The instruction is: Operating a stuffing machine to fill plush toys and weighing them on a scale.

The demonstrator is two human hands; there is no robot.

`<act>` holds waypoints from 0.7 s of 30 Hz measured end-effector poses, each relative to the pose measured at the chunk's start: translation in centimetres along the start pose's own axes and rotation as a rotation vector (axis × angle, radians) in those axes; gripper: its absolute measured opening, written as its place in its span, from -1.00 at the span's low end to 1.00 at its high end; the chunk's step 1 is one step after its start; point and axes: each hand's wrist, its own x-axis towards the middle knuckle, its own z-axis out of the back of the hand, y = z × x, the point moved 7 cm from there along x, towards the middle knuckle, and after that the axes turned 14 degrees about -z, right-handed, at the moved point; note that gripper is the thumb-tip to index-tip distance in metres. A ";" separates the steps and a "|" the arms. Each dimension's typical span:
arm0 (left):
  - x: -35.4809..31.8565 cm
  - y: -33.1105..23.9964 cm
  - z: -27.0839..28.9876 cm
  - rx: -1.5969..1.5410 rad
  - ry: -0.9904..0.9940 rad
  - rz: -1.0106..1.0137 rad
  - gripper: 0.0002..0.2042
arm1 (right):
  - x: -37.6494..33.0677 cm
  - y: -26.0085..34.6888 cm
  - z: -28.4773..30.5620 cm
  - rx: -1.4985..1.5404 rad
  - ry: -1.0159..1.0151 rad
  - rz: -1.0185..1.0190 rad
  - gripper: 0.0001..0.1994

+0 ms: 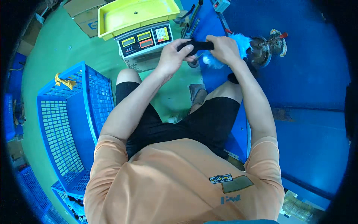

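A soft black strip (201, 46), which looks like fabric, stretches between my two hands above my knees. My left hand (172, 59) pinches its left end, thumb on top. Around the other end close the fingers of my right hand (225, 50). Behind and beside the right hand is a fluffy light-blue plush piece (241, 42) with a white tuft, partly covered by that hand. Dark soft parts show below it near my right knee; whether they join the black strip, I cannot tell. A metal machine fitting (260, 51) with a red-tipped lever stands just right of the plush.
Ahead on the left, a digital scale (144, 40) carries a yellow tray (138, 15). A blue plastic crate (86, 97) with a yellow cloth (65, 81) on its rim stands at my left. The blue machine body (309, 74) fills the right side. Cardboard boxes (85, 16) lie far left.
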 end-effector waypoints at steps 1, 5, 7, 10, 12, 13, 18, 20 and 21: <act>-0.2 0.1 0.8 0.047 -0.041 0.032 -0.60 | 0.0 0.8 0.2 0.002 0.014 0.007 -0.73; -0.8 0.5 1.5 -0.029 -0.104 0.006 -0.62 | 0.0 1.9 0.1 0.013 0.027 0.022 -0.75; -1.1 0.7 1.7 -0.154 -0.125 -0.052 -0.64 | 0.1 2.2 0.1 0.020 0.027 0.029 -0.75; -1.2 1.3 2.8 -0.112 -0.216 -0.002 -0.65 | -0.3 3.5 0.5 0.177 -0.052 0.164 -0.76; -1.4 1.7 3.7 -0.073 -0.305 0.049 -0.67 | -0.7 4.4 1.3 0.331 -0.131 0.296 -0.75; -1.5 1.7 3.8 -0.072 -0.306 0.049 -0.67 | -0.7 4.8 1.3 0.333 -0.131 0.297 -0.75; -1.9 1.4 3.5 -0.380 -0.314 -0.016 -0.70 | -0.4 7.0 0.5 0.400 0.053 0.254 -0.73; -2.4 1.9 3.6 -0.359 -0.259 0.042 -0.70 | -0.5 7.1 0.8 0.429 0.064 0.263 -0.76; -2.6 2.2 3.7 -0.348 -0.231 0.071 -0.70 | -0.5 7.2 1.0 0.443 0.070 0.268 -0.77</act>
